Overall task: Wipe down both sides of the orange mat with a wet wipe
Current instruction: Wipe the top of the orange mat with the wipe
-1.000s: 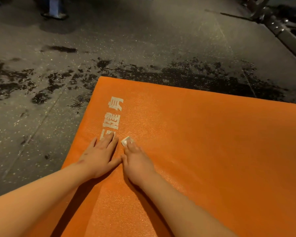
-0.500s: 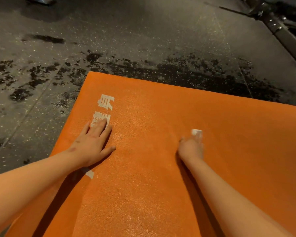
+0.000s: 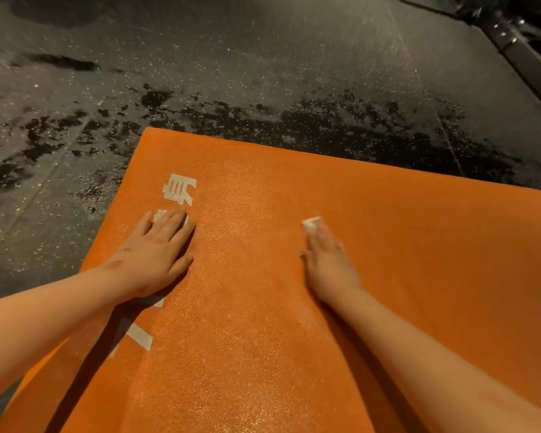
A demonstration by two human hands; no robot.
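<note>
The orange mat (image 3: 403, 276) lies flat on the dark floor and fills the lower right of the head view, with white printed characters near its left edge. My left hand (image 3: 156, 251) rests flat on the mat over part of that print, fingers straight. My right hand (image 3: 328, 260) presses a small folded white wet wipe (image 3: 311, 222) onto the mat with straight fingers; only the wipe's far end shows beyond the fingertips.
Dark speckled floor (image 3: 263, 57) surrounds the mat, with wet black patches (image 3: 325, 126) just beyond its far edge and to the left. A metal equipment bar (image 3: 519, 57) runs along the top right corner.
My right hand slid the wipe from beside my left hand to the right across the mat. My left hand stayed pressed on the printed characters. The view shifted slightly.
</note>
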